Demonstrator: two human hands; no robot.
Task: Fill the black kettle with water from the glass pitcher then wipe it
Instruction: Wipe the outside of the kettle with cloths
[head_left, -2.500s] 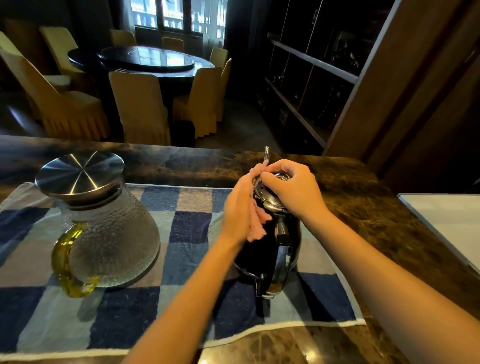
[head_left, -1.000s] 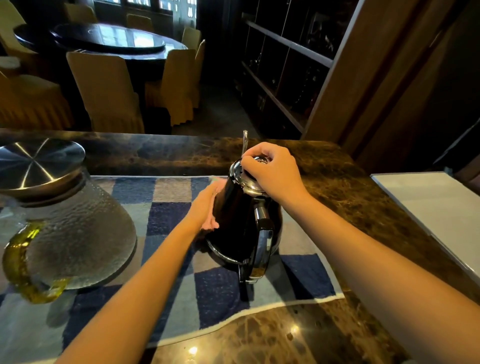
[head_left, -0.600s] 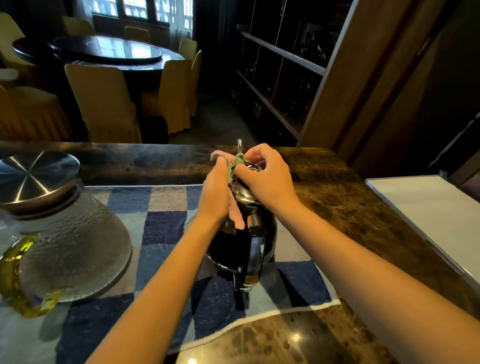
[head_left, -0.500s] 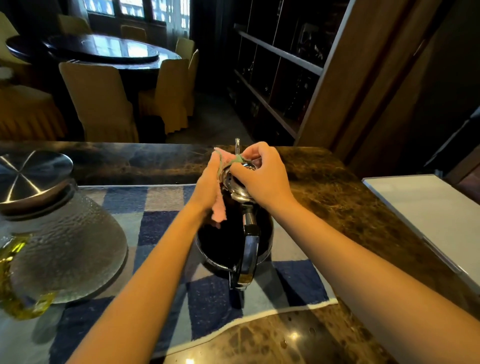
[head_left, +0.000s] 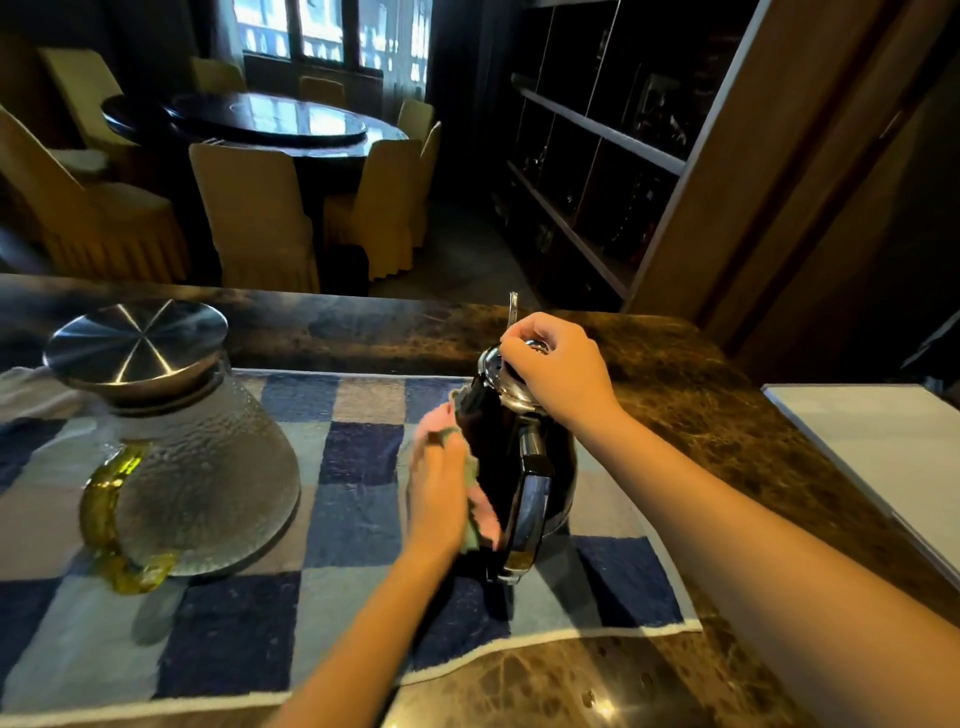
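Black round kettle (head_left: 493, 431) is sitting on blue checked towel (head_left: 353, 452) | your right hand (head_left: 561, 374) is gripping its chrome lid (head_left: 496, 371), left hand (head_left: 441, 483) is pressing pink cloth (head_left: 483, 512) to its side | filling seemingly done, wiping under way

Take the black kettle (head_left: 498, 441) as your mark. Its left flank is taken by your left hand (head_left: 439, 483), which holds a pink rag (head_left: 485, 512) against the body. Your right hand (head_left: 558, 371) grips the lid, so the way in from above is blocked. The kettle's handle juts toward you. The glass pitcher (head_left: 197, 478) stands well apart to the left, with an open stretch of checked towel (head_left: 358, 452) between the two. To the right, the marble counter (head_left: 701, 415) lies open up to a white board (head_left: 872, 447). Behind the kettle, its thin spout (head_left: 513, 309) rises just beside your right hand.
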